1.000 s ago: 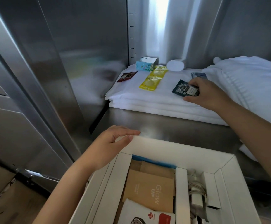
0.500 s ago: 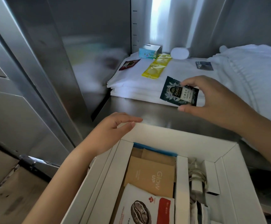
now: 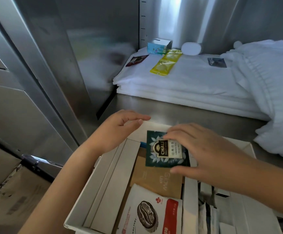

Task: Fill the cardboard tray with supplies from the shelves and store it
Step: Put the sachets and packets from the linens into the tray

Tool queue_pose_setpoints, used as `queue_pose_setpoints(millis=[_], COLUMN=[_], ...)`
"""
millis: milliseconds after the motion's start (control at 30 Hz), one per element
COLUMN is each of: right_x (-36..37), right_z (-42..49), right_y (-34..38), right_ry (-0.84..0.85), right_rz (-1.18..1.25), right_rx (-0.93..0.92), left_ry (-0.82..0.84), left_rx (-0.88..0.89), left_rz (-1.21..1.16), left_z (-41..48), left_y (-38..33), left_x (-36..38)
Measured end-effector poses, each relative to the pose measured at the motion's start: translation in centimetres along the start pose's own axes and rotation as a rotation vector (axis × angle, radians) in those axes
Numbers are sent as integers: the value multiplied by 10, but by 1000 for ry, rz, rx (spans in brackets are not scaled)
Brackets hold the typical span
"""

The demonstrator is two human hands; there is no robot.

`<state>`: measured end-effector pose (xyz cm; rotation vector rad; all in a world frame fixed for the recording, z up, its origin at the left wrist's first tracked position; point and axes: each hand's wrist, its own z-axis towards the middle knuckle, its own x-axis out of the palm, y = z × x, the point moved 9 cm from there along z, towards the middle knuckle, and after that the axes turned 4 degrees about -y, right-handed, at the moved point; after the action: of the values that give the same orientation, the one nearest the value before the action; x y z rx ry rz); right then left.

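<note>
Dark green foil is what we are handling: the tea sachet is pinched in the right hand, thumb on its near edge and fingertips on its far edge. It is held flat over the far end of the wide left compartment of the cardboard tray. It hangs above the brown packet already lying there, and we cannot tell whether the two touch. The left hand is curled over the tray's far left corner, fingers past the wall and thumb at the rim, holding it in front of the steel shelf. We judge the sachet is about to be let go. Its right edge lies close to the white divider, so a release from here could leave it propped on that wall or slipped into the narrow compartment. Its far edge could also catch on the tray's end wall. The brown packet looks smooth, and the foil may slide down onto the coffee sachet. We cannot see what supports the tray underneath. If only that corner hold steadies it, pressing down with the right hand could tilt it and shift the contents. More supplies, such as the yellow sachets, wait on the folded linen.
</note>
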<state>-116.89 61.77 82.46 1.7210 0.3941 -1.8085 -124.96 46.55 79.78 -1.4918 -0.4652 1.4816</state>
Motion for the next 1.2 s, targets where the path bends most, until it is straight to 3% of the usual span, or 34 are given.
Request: queue_pose_setpoints(millis=[533,800,1033,1200], right_x=[67,68,65,82], right_z=[26,28,12,3], right_y=[11,12,17,21], right_ry=[222,232,309,411], right_rz=[-183,-139,-37,-92], right_rx=[-53,-47,-181,-289], left_ry=[-3,7,17,18], left_rx=[0,-15,-23,-20], left_rz=[-29,-10,-10,-6], left_z=[-1,-2,-3,-3], left_y=[-2,-5,-3,-3], left_x=[0,0,0,0])
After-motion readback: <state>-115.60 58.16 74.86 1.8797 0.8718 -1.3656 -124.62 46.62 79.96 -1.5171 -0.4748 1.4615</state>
